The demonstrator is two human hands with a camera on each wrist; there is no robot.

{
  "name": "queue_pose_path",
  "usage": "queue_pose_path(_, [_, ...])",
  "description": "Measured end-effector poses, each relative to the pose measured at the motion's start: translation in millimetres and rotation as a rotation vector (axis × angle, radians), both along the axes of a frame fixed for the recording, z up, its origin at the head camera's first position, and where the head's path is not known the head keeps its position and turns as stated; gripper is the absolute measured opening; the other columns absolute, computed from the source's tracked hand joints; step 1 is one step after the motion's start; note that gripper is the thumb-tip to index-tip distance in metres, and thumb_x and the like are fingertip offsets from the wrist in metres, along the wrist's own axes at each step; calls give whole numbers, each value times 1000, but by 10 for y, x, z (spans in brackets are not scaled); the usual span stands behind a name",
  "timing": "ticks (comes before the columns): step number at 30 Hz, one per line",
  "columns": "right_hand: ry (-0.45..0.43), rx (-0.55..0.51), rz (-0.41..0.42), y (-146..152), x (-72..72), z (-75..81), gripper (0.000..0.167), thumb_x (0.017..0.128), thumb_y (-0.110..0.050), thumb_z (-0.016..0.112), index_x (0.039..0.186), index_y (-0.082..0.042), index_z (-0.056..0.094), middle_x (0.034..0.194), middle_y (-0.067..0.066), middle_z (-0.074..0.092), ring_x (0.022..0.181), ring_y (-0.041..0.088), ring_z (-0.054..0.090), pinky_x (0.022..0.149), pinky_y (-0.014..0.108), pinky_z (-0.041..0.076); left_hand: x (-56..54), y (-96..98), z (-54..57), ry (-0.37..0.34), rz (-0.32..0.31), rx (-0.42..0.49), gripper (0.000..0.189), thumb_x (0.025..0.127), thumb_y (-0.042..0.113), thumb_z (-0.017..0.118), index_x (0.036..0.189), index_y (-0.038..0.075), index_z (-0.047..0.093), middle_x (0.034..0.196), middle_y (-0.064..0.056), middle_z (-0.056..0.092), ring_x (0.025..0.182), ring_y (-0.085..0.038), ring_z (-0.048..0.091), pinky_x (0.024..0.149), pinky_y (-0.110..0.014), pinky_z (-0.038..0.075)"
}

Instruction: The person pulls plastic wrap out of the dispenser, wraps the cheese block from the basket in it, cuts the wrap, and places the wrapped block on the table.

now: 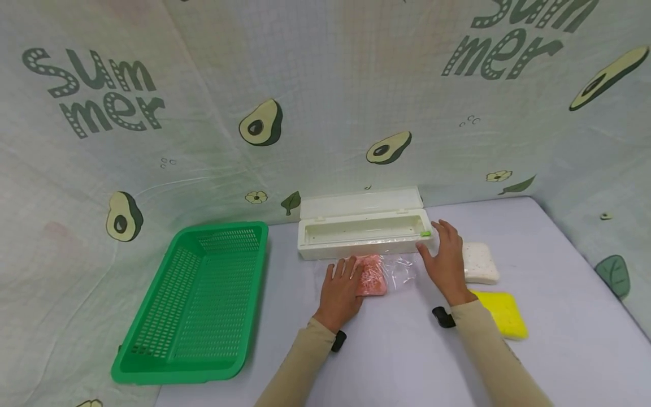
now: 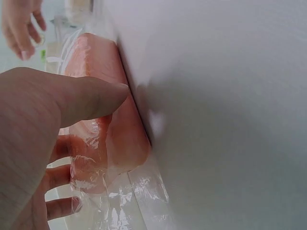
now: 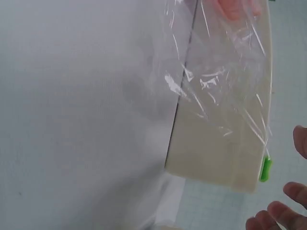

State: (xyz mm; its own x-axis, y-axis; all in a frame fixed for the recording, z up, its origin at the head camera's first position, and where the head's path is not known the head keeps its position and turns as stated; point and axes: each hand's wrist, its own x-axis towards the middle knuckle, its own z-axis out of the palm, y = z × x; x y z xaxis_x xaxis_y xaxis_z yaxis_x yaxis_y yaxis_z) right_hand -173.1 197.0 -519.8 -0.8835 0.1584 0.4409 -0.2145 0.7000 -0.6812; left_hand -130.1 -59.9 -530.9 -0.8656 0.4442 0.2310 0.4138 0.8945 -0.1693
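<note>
A pink block (image 1: 372,275), partly covered by clear plastic film (image 1: 402,270), lies in front of a long white cling film dispenser (image 1: 363,247) whose lid is raised. My left hand (image 1: 342,291) holds the block's left end; in the left wrist view the thumb (image 2: 96,98) lies along its near side and the other fingers are on the far side. My right hand (image 1: 445,263) is at the dispenser's right end, beside the small green slider (image 1: 425,233), fingers spread and holding nothing. Film stretches across the dispenser's front in the right wrist view.
At the left stands a green plastic basket (image 1: 246,316). A white speckled block (image 1: 480,263) and a yellow block (image 1: 506,316) lie to the right, partly behind my right hand and sleeve. The printed cloth backdrop (image 1: 325,73) rises behind the table.
</note>
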Motion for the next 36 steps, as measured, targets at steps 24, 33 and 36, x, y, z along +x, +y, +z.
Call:
queue_pose_path(24, [-69,84,7,150,-255,-214,69,85,-8,89,144,10,57,155,24,52,133,49,47,110,62,40,-189,375,462,-8,-115,267,61,91,40,80,145,21,61,150,-2,54,136,-23,49,107,-41,39])
queue_pose_path(33, [-5,165,-75,122,-258,-274,72,78,-8,93,142,6,62,150,21,58,125,48,54,95,62,50,-632,1015,529,-133,-99,336,51,101,42,71,147,24,60,142,4,58,129,-19,50,108,-38,39])
queue_pose_path(36, [7,180,-99,103,-263,-260,69,78,-2,92,140,4,63,148,20,60,124,49,56,88,63,52,-749,1171,517,-138,-83,318,47,103,42,67,146,24,62,141,4,59,129,-18,50,108,-37,39])
